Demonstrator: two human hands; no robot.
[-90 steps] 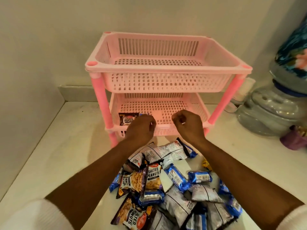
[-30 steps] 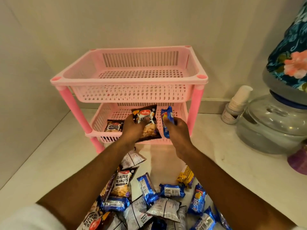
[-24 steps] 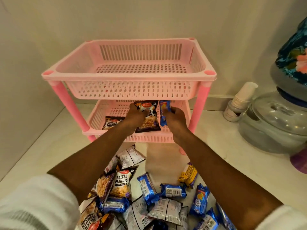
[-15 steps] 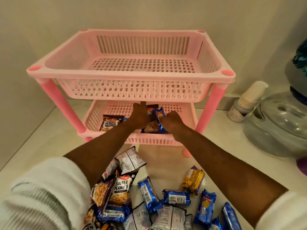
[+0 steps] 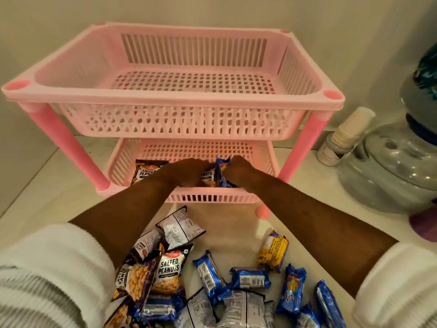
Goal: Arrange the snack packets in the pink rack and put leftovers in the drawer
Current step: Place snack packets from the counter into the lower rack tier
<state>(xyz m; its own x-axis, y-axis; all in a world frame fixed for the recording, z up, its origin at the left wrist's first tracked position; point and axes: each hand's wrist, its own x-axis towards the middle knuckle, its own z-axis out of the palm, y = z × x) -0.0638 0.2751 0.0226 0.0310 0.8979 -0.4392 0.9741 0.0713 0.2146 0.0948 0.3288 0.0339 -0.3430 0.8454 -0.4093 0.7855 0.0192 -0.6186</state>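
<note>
A pink two-tier rack (image 5: pixel 170 98) stands on the white counter; its top basket holds nothing. Both my hands reach into the lower basket (image 5: pixel 208 197). My left hand (image 5: pixel 184 172) presses a salted peanuts packet (image 5: pixel 208 177) down there, mostly covering it. My right hand (image 5: pixel 238 169) grips a blue biscuit packet (image 5: pixel 223 171), held upright right beside the peanuts. Another salted peanuts packet (image 5: pixel 146 170) lies at the left of the lower basket. A pile of snack packets (image 5: pixel 208 280) in black, blue and yellow lies on the counter in front of the rack.
A large clear water jar (image 5: pixel 397 166) stands to the right, with a stack of paper cups (image 5: pixel 347 133) beside it. A purple object (image 5: pixel 423 221) sits at the right edge. Walls close off the left and back.
My hands carried the peanuts packet and the blue biscuit packet from in front of the rack down into the lower basket. The view has moved closer to the rack.
</note>
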